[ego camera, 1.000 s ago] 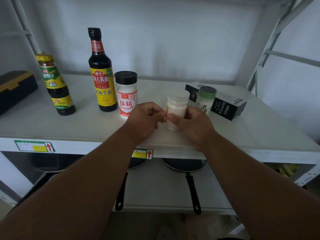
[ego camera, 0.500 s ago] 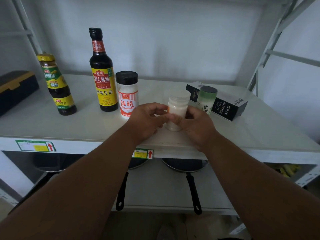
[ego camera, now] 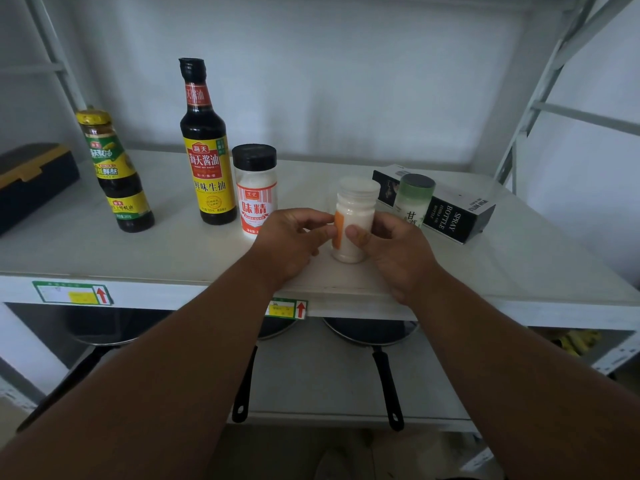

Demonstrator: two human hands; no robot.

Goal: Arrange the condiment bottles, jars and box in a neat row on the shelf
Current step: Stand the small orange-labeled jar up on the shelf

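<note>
White metal shelving fills the view, and on the white shelf (ego camera: 173, 258) both hands meet around a small clear jar (ego camera: 355, 220) of white powder with a pale lid. The jar stands upright on the shelf, near its front edge. The left hand (ego camera: 291, 244) curls its fingers against the jar's left side, where an orange label shows. The right hand (ego camera: 398, 251) wraps round the other side, its thumb pressed on the front — so both hands grip the jar.

Just beyond the left hand stands a white shaker with a black cap (ego camera: 255, 188) and a red label. Further out to the left are a tall dark soy sauce bottle (ego camera: 206, 143) and, well apart from it, a shorter dark bottle with a yellow cap (ego camera: 112, 171).

Just behind the right hand stands a small green jar (ego camera: 414, 197), and behind that lies a black and white box (ego camera: 446, 209) on its side.

Below the hands, on the lower shelf, rest dark pans with black handles (ego camera: 388, 386).
</note>
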